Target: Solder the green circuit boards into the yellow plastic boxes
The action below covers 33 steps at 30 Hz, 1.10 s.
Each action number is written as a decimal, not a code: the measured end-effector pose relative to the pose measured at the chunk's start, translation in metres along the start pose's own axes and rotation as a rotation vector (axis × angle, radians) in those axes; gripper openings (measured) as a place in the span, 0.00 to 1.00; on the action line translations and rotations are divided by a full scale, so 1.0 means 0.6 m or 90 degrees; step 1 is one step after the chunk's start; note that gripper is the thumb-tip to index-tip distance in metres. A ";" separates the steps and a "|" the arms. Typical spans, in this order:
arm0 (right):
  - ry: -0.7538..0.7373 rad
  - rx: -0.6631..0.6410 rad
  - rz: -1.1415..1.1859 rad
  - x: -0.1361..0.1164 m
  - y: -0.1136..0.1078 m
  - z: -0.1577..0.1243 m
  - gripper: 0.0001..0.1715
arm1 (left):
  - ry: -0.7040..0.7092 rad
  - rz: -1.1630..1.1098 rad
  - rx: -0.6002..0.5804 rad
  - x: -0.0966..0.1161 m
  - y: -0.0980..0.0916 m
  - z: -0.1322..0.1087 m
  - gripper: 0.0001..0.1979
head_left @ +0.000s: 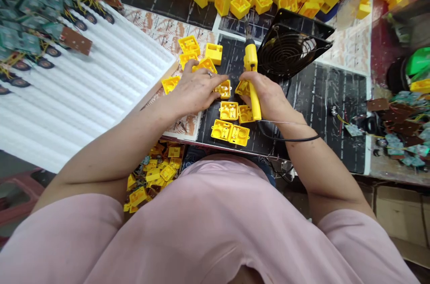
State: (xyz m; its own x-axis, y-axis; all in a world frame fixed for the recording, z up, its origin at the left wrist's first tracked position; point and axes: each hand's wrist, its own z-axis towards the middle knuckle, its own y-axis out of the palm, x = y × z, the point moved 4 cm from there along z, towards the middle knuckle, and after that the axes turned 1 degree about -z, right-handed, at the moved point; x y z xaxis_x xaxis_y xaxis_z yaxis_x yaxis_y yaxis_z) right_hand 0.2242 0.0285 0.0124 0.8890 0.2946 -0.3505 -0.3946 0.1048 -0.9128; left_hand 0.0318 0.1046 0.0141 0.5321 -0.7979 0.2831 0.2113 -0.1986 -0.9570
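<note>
L hand (198, 87) half open, fingertips on small open yellow plastic casing (225, 89) on black-covered desk (331, 91), firm grip can't tell; R hand (268, 96) closed round yellow-handled corded tool (250, 58), long axis approx. fore-aft, tip pointing away, w/ casing to tool's L, nearer L hand.

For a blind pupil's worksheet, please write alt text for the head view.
A person's right hand grips a yellow, metal-tipped hand tool; the left hand touches a small, open, yellow plastic case. A square black fan stands alongside.
</note>
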 end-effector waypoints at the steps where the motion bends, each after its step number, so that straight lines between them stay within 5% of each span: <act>1: -0.004 0.000 0.020 0.001 0.000 -0.001 0.24 | -0.002 -0.005 0.004 0.002 0.001 0.000 0.22; 8: 0.017 -0.034 0.037 0.004 0.005 0.002 0.27 | 0.009 -0.048 0.014 0.012 0.015 0.008 0.22; 13: -0.018 0.014 0.041 -0.005 -0.031 -0.022 0.23 | -0.017 -0.025 0.039 0.016 -0.014 -0.011 0.18; 17: -0.058 0.017 0.069 -0.023 -0.059 -0.070 0.22 | 0.071 -0.026 -0.037 0.034 -0.015 -0.033 0.17; 24: -0.072 0.001 -0.059 -0.033 -0.027 -0.112 0.17 | 0.177 0.070 -0.151 0.040 -0.004 -0.043 0.20; 29: 0.057 0.131 -0.123 -0.032 -0.027 -0.135 0.20 | 0.114 0.166 -0.126 0.033 -0.010 -0.057 0.18; 33: 0.064 0.113 -0.026 -0.035 -0.033 -0.139 0.20 | 0.013 0.109 -0.093 0.041 -0.002 -0.060 0.18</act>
State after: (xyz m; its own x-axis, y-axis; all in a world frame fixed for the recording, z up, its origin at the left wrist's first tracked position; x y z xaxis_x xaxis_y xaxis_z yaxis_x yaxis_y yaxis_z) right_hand 0.2329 -0.0588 0.0205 0.9200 0.1921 -0.3418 -0.3853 0.2824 -0.8785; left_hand 0.0151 0.0648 0.0202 0.5326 -0.8385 0.1152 -0.0025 -0.1377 -0.9905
